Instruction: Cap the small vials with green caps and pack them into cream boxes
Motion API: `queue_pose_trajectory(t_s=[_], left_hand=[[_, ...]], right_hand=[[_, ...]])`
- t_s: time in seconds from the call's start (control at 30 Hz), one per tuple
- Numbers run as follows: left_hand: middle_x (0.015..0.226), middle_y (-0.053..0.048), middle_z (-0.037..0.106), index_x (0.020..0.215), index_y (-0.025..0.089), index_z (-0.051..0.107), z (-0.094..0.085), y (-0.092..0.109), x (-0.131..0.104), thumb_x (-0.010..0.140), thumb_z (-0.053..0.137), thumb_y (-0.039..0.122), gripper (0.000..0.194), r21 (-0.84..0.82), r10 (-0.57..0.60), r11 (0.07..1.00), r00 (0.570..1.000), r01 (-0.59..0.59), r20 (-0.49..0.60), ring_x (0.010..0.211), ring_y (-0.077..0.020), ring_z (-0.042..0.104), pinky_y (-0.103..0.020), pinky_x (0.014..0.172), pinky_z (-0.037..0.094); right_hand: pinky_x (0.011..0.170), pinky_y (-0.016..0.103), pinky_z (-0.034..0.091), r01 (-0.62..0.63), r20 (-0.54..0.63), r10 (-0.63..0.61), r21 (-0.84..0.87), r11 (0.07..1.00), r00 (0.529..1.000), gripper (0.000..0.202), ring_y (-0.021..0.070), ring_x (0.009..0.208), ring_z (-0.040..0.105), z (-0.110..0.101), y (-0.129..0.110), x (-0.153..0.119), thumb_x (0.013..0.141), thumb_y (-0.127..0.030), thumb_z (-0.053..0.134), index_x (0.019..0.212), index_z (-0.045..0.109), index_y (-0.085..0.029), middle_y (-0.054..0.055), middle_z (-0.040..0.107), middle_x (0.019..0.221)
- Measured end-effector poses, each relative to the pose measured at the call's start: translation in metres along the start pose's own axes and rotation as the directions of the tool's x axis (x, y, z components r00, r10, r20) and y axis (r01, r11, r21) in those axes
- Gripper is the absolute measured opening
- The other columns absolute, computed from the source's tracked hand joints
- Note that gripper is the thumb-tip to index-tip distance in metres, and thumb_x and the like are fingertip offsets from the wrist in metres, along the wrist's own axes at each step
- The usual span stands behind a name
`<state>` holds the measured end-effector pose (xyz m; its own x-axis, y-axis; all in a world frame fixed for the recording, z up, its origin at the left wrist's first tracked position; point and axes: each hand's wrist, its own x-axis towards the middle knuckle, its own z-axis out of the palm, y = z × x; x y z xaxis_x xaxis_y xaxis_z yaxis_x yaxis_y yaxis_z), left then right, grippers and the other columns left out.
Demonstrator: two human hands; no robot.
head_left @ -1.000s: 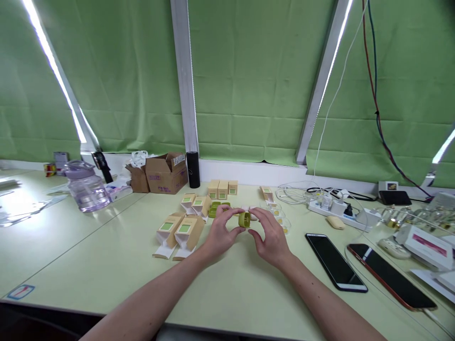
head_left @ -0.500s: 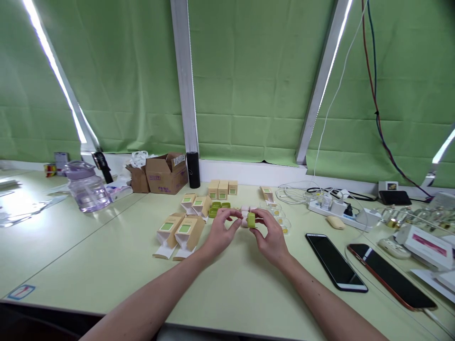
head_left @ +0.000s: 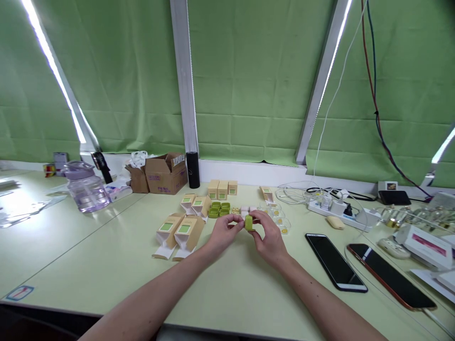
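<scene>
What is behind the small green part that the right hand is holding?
Pale pieces lie on the table behind the green part. The part and the right hand hide some of that area, so I cannot count the pieces.

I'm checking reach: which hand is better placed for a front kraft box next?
Probably the left hand: it is nearer the front kraft boxes, while the right hand holds the green piece. The left is close to it too; contact is unclear.

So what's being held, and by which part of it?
A small green piece, by its upper and lower edges, in the right hand; the left hand may touch it.
</scene>
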<state>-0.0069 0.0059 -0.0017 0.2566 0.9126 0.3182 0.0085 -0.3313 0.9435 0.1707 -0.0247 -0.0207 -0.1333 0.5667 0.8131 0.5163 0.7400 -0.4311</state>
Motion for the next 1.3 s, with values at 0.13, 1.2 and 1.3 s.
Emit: queue_pose_trajectory(t_s=[0.13,1.2,1.3], left_hand=[[0.083,-0.004,0.074,0.078,0.018,0.071,0.0,0.0003,0.0008,0.074,0.08,0.053,0.036,-0.013,-0.019,1.0,1.0,0.019,-0.011,0.08,-0.0202,0.068,-0.032,0.08,0.054],[0.078,-0.004,0.07,0.076,0.015,0.071,-0.0032,-0.0001,0.0019,0.068,0.086,0.05,0.038,-0.08,-0.09,0.993,0.995,0.087,-0.034,0.077,-0.0183,0.064,-0.031,0.079,0.049],[0.078,-0.004,0.071,0.076,0.015,0.071,-0.0027,-0.0005,0.0021,0.067,0.086,0.05,0.039,-0.081,-0.098,0.992,0.995,0.095,-0.036,0.077,-0.0184,0.064,-0.031,0.078,0.048]], right_hand=[[0.089,0.046,0.063,0.005,0.01,-0.005,0.002,1.0,1.0,0.047,0.0266,0.108,0.066,0.0003,-0.0003,0.0,0.09,-0.008,0.056,0.133,0.056,-0.027,0.013,0.063,0.129],[0.089,0.044,0.064,-0.073,0.002,0.073,0.099,0.992,0.997,0.043,0.0248,0.105,0.067,0.0036,0.0034,0.0001,0.089,-0.011,0.06,0.129,0.059,-0.027,0.01,0.064,0.126],[0.088,0.044,0.064,-0.071,-0.003,0.071,0.096,0.993,0.997,0.042,0.0246,0.104,0.068,0.0036,0.0039,0.0003,0.088,-0.012,0.06,0.128,0.059,-0.026,0.011,0.064,0.126]])
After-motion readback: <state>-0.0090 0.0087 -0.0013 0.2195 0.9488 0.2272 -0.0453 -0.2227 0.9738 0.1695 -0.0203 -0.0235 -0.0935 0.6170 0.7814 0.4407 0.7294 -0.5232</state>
